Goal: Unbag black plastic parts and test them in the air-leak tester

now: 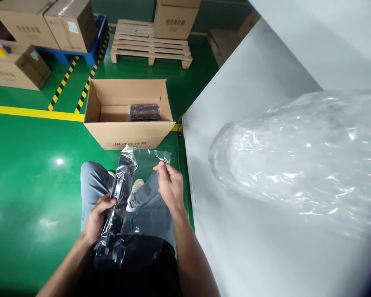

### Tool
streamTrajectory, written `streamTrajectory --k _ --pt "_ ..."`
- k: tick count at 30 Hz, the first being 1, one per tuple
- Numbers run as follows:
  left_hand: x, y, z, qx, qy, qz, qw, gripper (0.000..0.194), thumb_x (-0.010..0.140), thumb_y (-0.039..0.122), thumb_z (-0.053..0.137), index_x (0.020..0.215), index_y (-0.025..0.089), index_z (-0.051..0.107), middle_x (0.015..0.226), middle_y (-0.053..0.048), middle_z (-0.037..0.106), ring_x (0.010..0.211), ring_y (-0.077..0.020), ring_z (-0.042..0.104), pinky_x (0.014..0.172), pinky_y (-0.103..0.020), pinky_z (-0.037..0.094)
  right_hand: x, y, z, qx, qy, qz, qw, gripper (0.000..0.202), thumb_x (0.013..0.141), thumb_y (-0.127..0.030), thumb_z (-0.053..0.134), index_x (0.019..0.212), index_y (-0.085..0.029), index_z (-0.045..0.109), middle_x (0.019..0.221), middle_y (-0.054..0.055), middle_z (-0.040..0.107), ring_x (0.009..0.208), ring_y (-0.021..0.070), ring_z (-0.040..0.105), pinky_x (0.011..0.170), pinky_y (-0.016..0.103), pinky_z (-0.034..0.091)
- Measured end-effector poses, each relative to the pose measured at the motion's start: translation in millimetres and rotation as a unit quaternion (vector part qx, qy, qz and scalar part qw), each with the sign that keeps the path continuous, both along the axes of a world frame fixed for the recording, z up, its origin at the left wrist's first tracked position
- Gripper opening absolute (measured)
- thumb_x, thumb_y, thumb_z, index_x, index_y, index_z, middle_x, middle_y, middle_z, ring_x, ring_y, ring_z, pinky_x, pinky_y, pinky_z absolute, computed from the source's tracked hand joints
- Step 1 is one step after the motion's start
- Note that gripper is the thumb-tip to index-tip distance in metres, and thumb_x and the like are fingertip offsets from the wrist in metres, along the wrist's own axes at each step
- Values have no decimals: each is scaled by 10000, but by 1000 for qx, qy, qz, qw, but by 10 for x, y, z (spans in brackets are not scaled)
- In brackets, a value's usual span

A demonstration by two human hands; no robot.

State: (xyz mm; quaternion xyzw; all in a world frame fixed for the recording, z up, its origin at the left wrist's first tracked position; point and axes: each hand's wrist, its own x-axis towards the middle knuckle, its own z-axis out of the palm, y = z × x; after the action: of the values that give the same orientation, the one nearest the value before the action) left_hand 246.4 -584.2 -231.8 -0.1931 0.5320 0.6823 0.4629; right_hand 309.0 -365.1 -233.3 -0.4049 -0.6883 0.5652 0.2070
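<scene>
A long black part [119, 196] lies inside a clear plastic bag [146, 165] held above my lap. My left hand [98, 216] is closed around the bagged part, thumb on top near its middle. With thumb and fingers pinched, my right hand [170, 181] grips the bag's loose film near its upper right corner, spreading it out to the right of the part. Just beyond the bag stands an open cardboard box [128, 134], where several dark parts in clear wrapping [145, 112] lie together at the right side.
A pale grey surface [235, 235] fills the right side, with a pile of clear plastic bags [297, 156] on it. Beyond the box are a wooden pallet [148, 49], a blue pallet [92, 53] with cartons [71, 29], and another carton [15, 68].
</scene>
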Motion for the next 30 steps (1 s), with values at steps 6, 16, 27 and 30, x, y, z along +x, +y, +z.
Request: streamTrajectory --k 6,16,27,30 --pt "-76 66 93 147 -96 -34 984 479 716 497 781 1056 160 789 866 -101 758 656 -232 682 521 -343 578 10 53 -14 -142 54 -37 988 567 880 -761 609 778 -209 686 473 -99 374 340 76 305 363 248 251" --pt "-144 134 -53 94 -14 -96 991 521 700 537 909 1017 149 766 945 -139 796 794 -297 768 641 -342 613 115 132 126 -136 69 -8 988 523 878 -742 659 895 -221 700 538 -85 453 410 82 401 414 242 338" --pt "-229 276 -8 7 23 -27 999 667 755 705 812 1035 103 753 865 -137 795 719 -270 760 567 -307 575 505 -196 -62 -253 -13 43 966 566 818 -729 739 1055 -216 724 707 -13 625 592 178 663 529 307 558" --pt "-259 251 -26 18 -6 -32 999 707 761 752 778 1042 103 772 863 -139 795 779 -292 774 597 -312 590 534 -275 -49 -223 -4 14 975 557 862 -778 653 847 -221 665 529 -84 439 379 103 454 386 253 366"
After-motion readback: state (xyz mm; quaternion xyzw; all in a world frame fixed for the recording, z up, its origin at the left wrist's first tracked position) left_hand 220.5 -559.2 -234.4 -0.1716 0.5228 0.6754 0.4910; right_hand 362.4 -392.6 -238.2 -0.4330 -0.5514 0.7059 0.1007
